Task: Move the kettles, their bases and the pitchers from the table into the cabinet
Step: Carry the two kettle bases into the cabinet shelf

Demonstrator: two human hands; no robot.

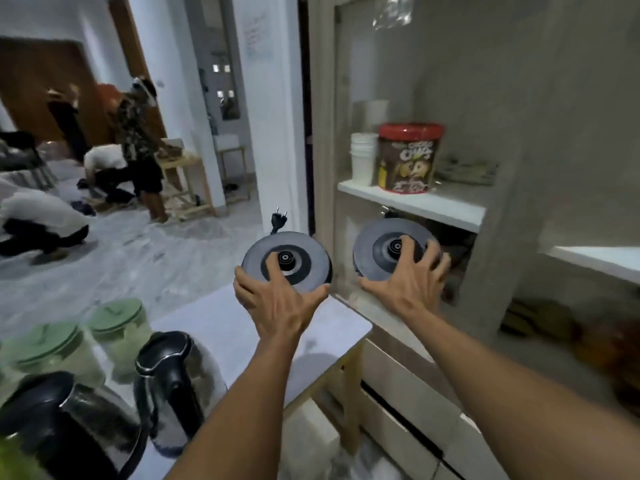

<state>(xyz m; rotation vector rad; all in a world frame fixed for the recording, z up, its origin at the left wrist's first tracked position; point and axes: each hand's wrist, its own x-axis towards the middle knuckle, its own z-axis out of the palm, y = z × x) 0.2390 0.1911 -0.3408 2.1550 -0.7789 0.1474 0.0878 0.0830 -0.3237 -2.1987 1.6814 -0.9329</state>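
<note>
Room: tiled floor stretching back to a doorway, with several people bent or standing among wooden tables far off at left; all of it blurred
Table (pixel 249 323): white top on a pale wooden frame, its corner just beside the cabinet front
Cabinet (pixel 491 244): grey open shelving at right; white upper shelf (pixel 415 202) carries a stack of white cups (pixel 363 157) touching a red-lidded chocolate-cereal tub (pixel 410 157); folded cloth behind them, too soft to name further
Left hand (pixel 277 303): fingers curled round the near rim of one round grey kettle base (pixel 298 261); held up above the table's far corner, tilted toward the camera; its black plug (pixel 280 218) sticks up behind
Right hand (pixel 412 285): fingers spread wide and clamped over the second kettle base (pixel 377 247); that base sits at the mouth of the lower cabinet opening, under the white shelf, tilted
Kettles: two black-handled steel kettles (pixel 173 386) and (pixel 62 424) on the table, bottom left
Pitchers: two clear green-lidded pitchers (pixel 117 327) and (pixel 45 348) behind the kettles, on the table
</note>
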